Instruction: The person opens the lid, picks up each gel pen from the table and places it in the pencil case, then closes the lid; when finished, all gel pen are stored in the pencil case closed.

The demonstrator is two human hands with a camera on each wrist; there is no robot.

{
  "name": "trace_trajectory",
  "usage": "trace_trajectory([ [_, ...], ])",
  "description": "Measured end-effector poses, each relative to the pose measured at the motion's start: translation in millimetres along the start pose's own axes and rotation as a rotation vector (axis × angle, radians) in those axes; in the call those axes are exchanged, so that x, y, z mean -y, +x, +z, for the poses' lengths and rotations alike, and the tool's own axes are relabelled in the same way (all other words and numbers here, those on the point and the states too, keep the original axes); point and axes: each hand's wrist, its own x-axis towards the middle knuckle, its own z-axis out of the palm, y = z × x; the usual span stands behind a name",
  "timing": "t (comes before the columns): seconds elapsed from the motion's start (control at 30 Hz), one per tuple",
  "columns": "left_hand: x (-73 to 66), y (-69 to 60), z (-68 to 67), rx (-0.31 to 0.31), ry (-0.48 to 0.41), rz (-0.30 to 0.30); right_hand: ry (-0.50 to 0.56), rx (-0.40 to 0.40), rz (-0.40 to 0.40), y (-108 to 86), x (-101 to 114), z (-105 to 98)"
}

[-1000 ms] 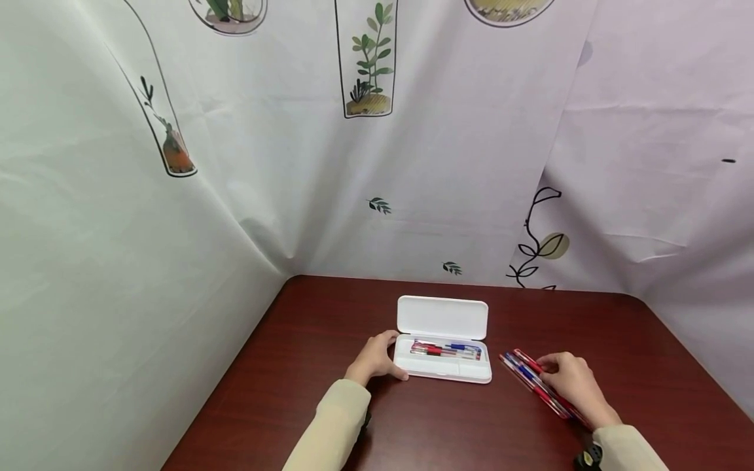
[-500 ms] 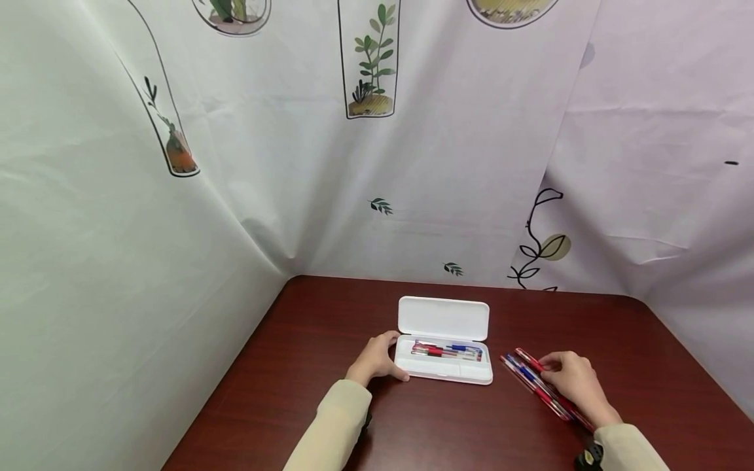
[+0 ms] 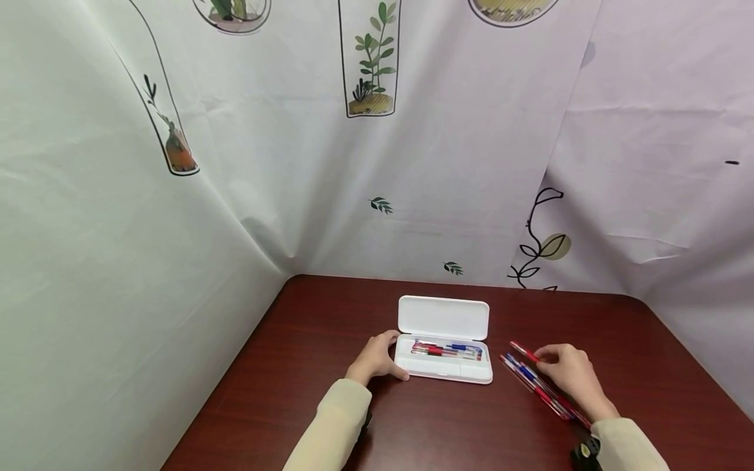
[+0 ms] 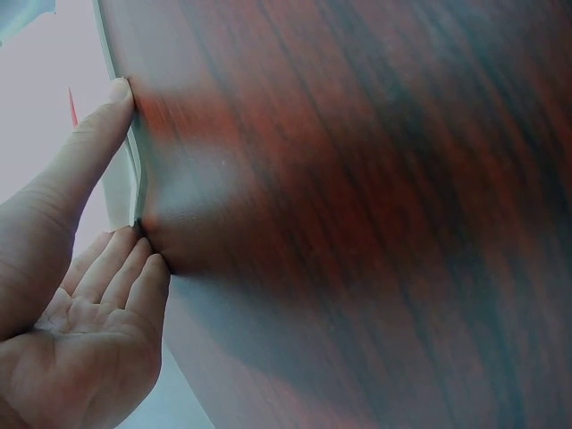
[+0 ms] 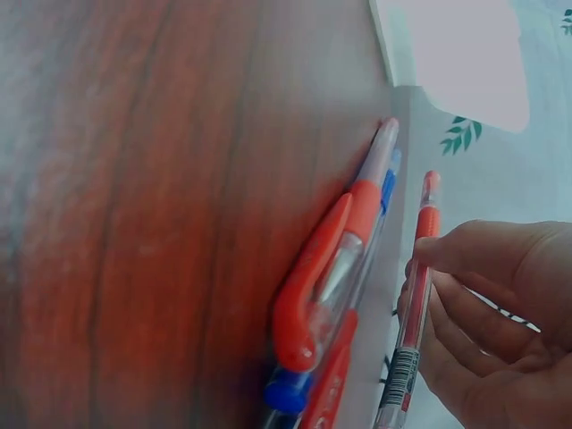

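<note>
An opened white pencil case (image 3: 444,371) stands on the table with several red and blue pens (image 3: 436,350) in its back compartment. At its left end rests my left hand (image 3: 374,358), thumb at the front corner and fingers at the back; in the left wrist view that hand (image 4: 80,268) spans the case's end. My right hand (image 3: 573,376) pinches a red pen (image 3: 523,350) between thumb and fingers, above the other pens. The right wrist view shows the pinched pen (image 5: 417,295) apart from a bundle of red and blue pens (image 5: 362,210) on the table.
The case's raised lid (image 3: 443,317) leans back behind its tray. A dark red table (image 3: 459,432) lies under everything. Pale fabric with plant drawings (image 3: 459,163) hangs behind the table and along its left side. A dark device sits at my right wrist.
The red pen in my right hand has come up and away from the bundle, a little toward the back left. My left hand and the case have stayed in place.
</note>
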Motion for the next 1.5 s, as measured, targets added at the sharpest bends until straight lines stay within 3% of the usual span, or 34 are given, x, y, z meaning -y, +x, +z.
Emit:
trace_trajectory([
  [0.53, 1.4, 1.0, 0.7, -0.005, -0.002, -0.002, 0.023, -0.027, -0.076, 7.8, 22, 7],
  [1.5, 3.4, 0.1, 0.8, -0.008, -0.023, 0.004, 0.088, 0.039, -0.097, 27.5, 74, 33],
])
